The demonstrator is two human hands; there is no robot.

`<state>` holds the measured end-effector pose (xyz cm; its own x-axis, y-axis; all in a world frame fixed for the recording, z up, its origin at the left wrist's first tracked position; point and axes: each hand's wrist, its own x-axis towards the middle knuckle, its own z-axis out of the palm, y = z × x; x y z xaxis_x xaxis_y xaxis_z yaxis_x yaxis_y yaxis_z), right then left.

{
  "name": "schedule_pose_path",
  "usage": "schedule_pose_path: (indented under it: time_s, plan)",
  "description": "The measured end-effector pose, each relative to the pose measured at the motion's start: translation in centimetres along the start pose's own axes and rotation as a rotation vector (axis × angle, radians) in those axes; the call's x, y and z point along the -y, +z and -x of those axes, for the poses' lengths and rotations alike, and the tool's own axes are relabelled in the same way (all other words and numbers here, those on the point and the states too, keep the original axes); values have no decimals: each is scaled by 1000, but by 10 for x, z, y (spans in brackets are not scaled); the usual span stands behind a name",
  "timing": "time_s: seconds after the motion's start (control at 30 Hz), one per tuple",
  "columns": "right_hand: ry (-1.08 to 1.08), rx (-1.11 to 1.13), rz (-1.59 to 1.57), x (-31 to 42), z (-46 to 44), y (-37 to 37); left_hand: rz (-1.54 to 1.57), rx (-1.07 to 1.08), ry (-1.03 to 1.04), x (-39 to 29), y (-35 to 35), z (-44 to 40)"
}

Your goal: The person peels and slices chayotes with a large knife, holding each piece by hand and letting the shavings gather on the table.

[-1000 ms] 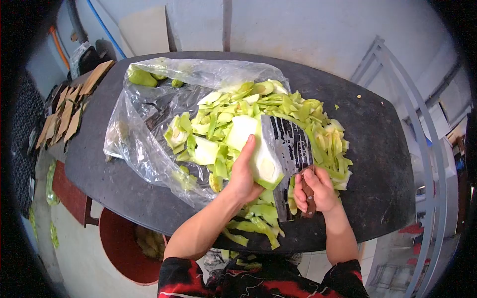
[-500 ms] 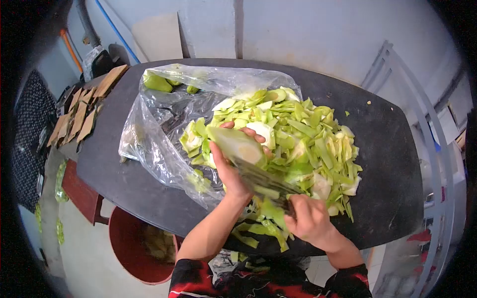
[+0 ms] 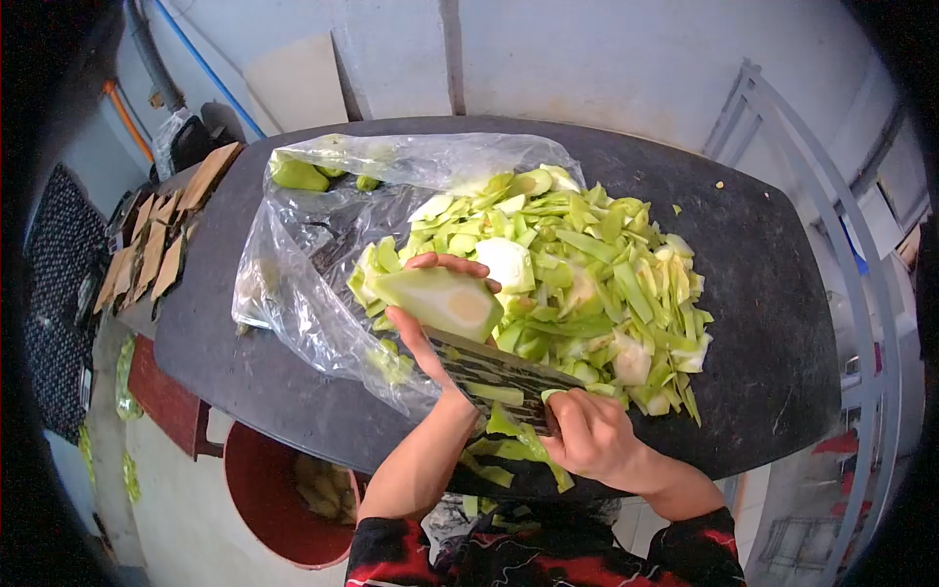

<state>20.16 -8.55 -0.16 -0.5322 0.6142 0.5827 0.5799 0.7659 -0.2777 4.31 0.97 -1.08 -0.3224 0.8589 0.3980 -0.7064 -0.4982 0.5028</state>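
1. left hand [image 3: 431, 358] grips the fruit [image 3: 430, 296] above the table [image 3: 768, 293].
2. right hand [image 3: 591, 432] is closed round the knife [image 3: 501, 370], slanted at the fruit's near side.
3. slices [image 3: 606, 264] lie heaped beyond, next to the clear bag [image 3: 298, 318].

The cut fruit [image 3: 419, 293] is showing pale green around a cream centre [image 3: 464, 308], the knife blade [image 3: 504, 368] is carrying dark streaks, and the sleeves [image 3: 391, 548] are mixing black with red.
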Motion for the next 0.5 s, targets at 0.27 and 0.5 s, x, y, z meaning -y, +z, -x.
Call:
schedule_pose_path:
  time_s: [0.27,0.5]
  plan:
    - [38,30,-16,-2,4,1,59,1,-40,1,5,8]
    - [38,-18,36,-5,1,7,333,63,-168,14,1,19]
